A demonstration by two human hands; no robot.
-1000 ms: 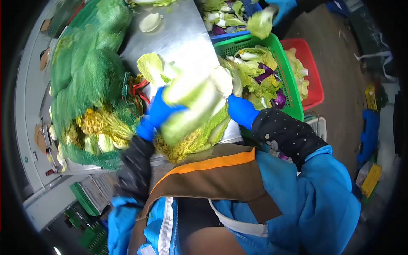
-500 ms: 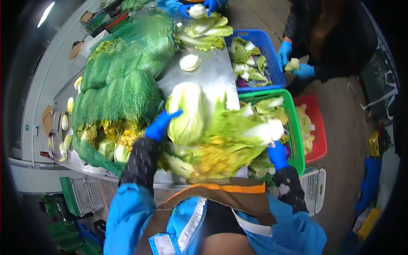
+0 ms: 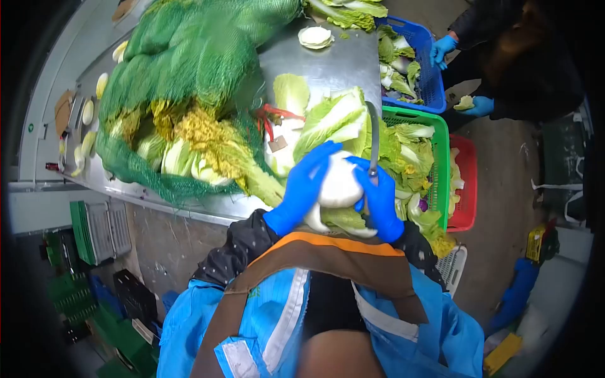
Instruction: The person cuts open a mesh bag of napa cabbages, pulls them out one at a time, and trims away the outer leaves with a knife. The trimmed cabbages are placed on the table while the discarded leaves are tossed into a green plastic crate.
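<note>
A Chinese cabbage, its white base toward me, lies between my hands near the table's front edge. My left hand is wrapped against its left side. My right hand holds a knife, its narrow blade pointing away from me, and touches the cabbage's right side. Green leaves lie just beyond, and loose outer leaves are under the base. Left of them, a red item rests on the metal table.
Green mesh sacks of cabbages cover the table's left. A green crate, a blue crate and a red crate stand at the right. A co-worker's gloved hands are at the upper right. A cut white piece lies farther back.
Both hands have come together around a cabbage base near my body. The knife now shows in my right hand. The yellowed leaves at the front centre are gone, and the view has shifted.
</note>
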